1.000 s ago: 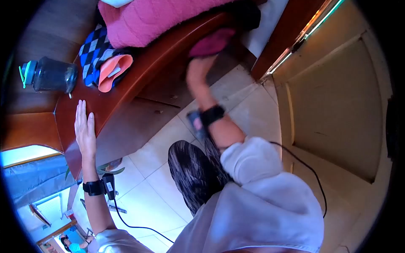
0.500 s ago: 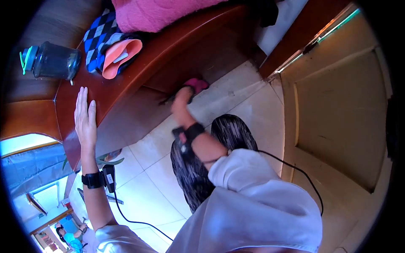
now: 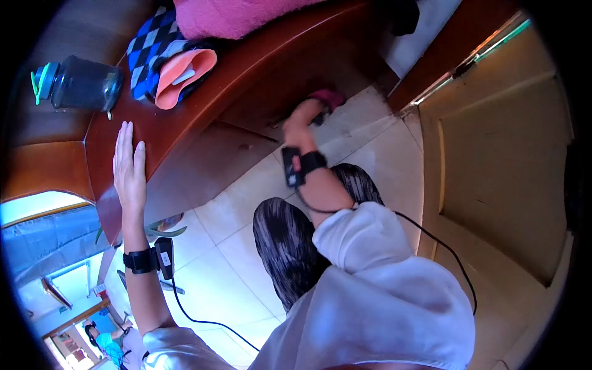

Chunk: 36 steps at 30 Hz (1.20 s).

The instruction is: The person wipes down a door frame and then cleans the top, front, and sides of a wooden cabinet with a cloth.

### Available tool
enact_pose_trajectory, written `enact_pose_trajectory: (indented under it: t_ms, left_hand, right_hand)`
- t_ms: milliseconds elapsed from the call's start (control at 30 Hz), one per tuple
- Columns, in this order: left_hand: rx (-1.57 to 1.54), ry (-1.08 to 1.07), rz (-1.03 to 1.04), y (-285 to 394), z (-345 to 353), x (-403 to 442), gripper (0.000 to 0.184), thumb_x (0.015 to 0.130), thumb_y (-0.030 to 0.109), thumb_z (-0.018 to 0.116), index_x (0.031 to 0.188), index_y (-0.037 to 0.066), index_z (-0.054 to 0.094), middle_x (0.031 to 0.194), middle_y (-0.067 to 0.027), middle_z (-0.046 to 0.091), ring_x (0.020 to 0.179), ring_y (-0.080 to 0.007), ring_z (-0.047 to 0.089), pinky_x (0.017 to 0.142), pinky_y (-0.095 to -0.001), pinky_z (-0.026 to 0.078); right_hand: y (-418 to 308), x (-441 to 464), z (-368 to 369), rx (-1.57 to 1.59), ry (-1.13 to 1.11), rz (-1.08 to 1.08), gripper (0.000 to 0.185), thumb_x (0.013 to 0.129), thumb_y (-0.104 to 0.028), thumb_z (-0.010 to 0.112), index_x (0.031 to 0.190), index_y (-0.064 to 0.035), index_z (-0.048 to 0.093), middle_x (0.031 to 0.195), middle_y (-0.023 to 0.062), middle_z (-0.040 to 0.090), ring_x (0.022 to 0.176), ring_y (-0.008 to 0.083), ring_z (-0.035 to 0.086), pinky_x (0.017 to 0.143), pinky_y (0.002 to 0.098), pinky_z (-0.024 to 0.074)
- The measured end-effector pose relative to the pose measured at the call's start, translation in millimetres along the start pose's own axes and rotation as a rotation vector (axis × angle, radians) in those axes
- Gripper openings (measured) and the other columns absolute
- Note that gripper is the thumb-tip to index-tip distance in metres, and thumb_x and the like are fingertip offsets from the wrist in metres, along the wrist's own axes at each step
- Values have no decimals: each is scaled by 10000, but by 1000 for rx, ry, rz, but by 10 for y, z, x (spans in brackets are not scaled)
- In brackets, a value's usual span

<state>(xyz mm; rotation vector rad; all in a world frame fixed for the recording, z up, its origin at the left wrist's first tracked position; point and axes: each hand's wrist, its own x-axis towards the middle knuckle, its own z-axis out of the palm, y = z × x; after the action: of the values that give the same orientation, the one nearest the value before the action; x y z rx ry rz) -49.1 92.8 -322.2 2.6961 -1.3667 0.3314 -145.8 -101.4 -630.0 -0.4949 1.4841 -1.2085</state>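
head view | from wearer's head | faces forward, down | near left hand (image 3: 130, 171), right hand (image 3: 300, 123)

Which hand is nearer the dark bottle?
Left. The left hand rests on the wooden top, close to the bottle; the right hand is well away, past the top's edge.

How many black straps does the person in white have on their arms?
2. The left strap goes around the forearm near the left hand; the right strap goes around the forearm near the right hand. The white sleeves could hide more.
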Motion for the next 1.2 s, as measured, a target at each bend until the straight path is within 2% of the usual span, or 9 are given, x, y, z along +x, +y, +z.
enact_pose_trajectory:
  t_ms: [167, 333, 433, 533, 767, 933, 1033, 1100, 1200]
  left_hand:
    - [-23, -6, 26, -46, 21, 10, 486, 944, 333, 338, 1377, 113, 345, 1432, -87, 318, 1333, -240, 275, 1083, -354, 193]
    - [-73, -23, -13, 34, -6, -7, 487, 945, 342, 329, 1381, 125, 343, 1438, -85, 309, 1331, -242, 278, 1085, -355, 193]
    - [-72, -19, -10, 45, -8, -5, 485, 944, 343, 329, 1380, 131, 347, 1435, -84, 314, 1329, -243, 283, 1087, -358, 191]
    - [-53, -19, -7, 27, -5, -11, 486, 943, 347, 330, 1380, 136, 347, 1434, -81, 317, 1330, -244, 281, 1090, -362, 188]
    - [-102, -24, -36, 75, -15, -17, 484, 943, 341, 330, 1380, 131, 347, 1440, -77, 305, 1330, -241, 280, 1090, -354, 188]
    - [-214, -34, -37, 61, 12, 1, 500, 941, 354, 323, 1379, 112, 345, 1437, -101, 307, 1337, -250, 266, 1097, -353, 172]
    - [-222, -47, -50, 92, -2, -7, 511, 938, 373, 318, 1381, 119, 344, 1436, -103, 307, 1338, -254, 264, 1099, -367, 169]
    - [-242, -40, -24, 34, 30, 5, 516, 936, 378, 313, 1382, 119, 341, 1435, -104, 309, 1339, -251, 263, 1101, -374, 168]
    - [-236, -45, -47, 138, -12, -1, 519, 935, 371, 310, 1381, 108, 341, 1434, -102, 312, 1334, -256, 273, 1100, -370, 169]
  right_hand:
    - [-697, -1312, -175, -4, -165, -329, 433, 945, -204, 390, 1320, 6, 330, 1360, 178, 350, 1226, 299, 368, 1045, 391, 253]
    - [-896, -22, 220, 237, -282, -313, 568, 963, -285, 367, 1400, -3, 141, 1428, 184, 218, 1286, 276, 278, 1074, 352, 197]
    - [-1068, 572, 85, 538, -127, -157, 514, 960, -271, 388, 1381, -17, 237, 1377, 171, 327, 1227, 249, 355, 1053, 344, 241]
    - [-589, 868, -32, 477, -3, -96, 517, 961, -271, 383, 1375, 1, 237, 1379, 178, 324, 1229, 256, 354, 1056, 346, 235]
    - [47, -120, -165, 218, -15, 76, 526, 963, -272, 373, 1360, 43, 235, 1383, 194, 316, 1234, 274, 352, 1063, 350, 222]
    - [-465, -528, -58, 254, -153, 15, 535, 965, -273, 366, 1350, 73, 234, 1386, 206, 310, 1238, 287, 351, 1069, 353, 212]
    - [-969, -58, -92, 280, -109, 69, 462, 987, -245, 276, 1396, -35, 231, 1403, 111, 328, 1271, 221, 330, 1075, 299, 213]
    - [-816, 568, 20, 342, -92, -212, 522, 976, -290, 327, 1363, 37, 203, 1395, 217, 279, 1230, 292, 347, 1058, 360, 215]
    - [-915, 1335, 85, 447, -26, -242, 455, 978, -273, 318, 1336, 5, 276, 1342, 171, 340, 1192, 261, 379, 1036, 331, 245]
